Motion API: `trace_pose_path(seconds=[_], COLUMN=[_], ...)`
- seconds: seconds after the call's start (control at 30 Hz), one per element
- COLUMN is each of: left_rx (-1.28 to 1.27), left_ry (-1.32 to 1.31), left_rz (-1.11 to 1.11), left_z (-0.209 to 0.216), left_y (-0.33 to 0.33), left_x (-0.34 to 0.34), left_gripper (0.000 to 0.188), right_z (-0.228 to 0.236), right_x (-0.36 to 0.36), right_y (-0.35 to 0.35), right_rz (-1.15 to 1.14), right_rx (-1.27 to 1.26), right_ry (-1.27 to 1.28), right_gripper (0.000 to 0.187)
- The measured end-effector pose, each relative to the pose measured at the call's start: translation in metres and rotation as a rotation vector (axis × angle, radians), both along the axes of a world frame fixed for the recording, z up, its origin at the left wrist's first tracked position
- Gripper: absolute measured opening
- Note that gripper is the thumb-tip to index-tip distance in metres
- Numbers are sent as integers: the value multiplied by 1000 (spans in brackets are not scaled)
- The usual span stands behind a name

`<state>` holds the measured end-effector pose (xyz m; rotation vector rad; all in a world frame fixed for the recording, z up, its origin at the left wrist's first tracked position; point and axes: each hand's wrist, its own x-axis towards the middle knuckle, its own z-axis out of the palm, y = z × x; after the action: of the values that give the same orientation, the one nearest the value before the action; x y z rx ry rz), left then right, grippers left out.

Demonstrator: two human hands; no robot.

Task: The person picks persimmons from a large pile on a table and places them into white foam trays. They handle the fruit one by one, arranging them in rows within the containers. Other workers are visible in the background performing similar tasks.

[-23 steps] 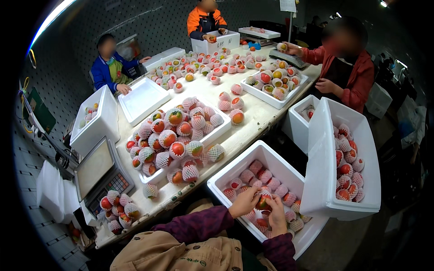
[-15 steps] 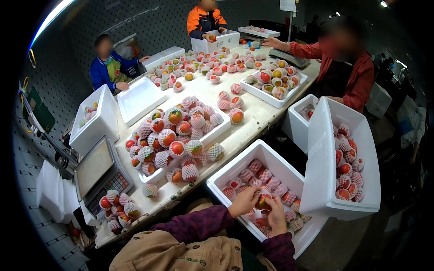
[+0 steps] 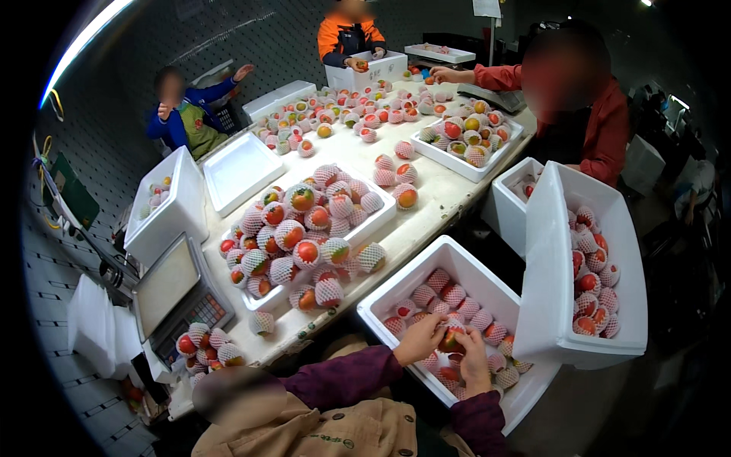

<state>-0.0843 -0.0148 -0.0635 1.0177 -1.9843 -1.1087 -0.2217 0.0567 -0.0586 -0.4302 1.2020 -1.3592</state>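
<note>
Over the near white foam box [image 3: 371, 306], my left hand [image 3: 419, 340] and my right hand [image 3: 477, 361] pinch a red-and-green tomato [image 3: 451, 340] between them. Fingers of both hands are closed round it, and part of a white foam net shows at it. Beneath my hands, several tomatoes in pink-white foam nets [image 3: 454, 295] fill the box in rows. To the left, a heaped tray [image 3: 364, 238] of netted tomatoes stands on the table, with a few loose ones beside it.
A tilted foam box [image 3: 624, 320] of netted tomatoes stands right of mine. A scale [image 3: 183, 293] and a small tomato pile [image 3: 207, 347] lie at the table's left. Three people work round the far table [image 3: 335, 152]: one in blue, one in orange, one in red.
The person in blue has lifted both hands off the foam lid and raised the arms. The view has shifted slightly. My hands stay on the same tomato.
</note>
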Motion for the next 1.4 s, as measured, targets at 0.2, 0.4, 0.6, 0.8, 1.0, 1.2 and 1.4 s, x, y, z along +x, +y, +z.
trace_pose_path(seconds=[0.2, 0.4, 0.6, 0.8, 1.0, 1.2, 1.4], left_rx=[4, 42, -38, -82, -49, -51, -83], left_ry=[2, -5, 11, -7, -11, -12, 5], left_rz=[2, -7, -5, -10, -17, -18, -18], left_z=[8, 12, 8, 5, 11, 10, 8], left_y=[3, 4, 6, 4, 4, 4, 3], left_x=[3, 2, 3, 4, 5, 5, 5], left_gripper=[26, 28, 28, 29, 30, 30, 30], right_z=[-4, -6, -11, -15, -13, -10, -2], right_x=[1, -1, -4, -3, -4, -3, -1], right_y=[0, 1, 2, 1, 0, -1, -1], right_rz=[-15, -20, -38, -42, -34, -44, -34], right_rx=[8, 36, 42, 45, 62, 64, 57], right_ry=[7, 4, -75, -74, -62, -64, -64], right_gripper=[29, 19, 20, 20, 19, 19, 18])
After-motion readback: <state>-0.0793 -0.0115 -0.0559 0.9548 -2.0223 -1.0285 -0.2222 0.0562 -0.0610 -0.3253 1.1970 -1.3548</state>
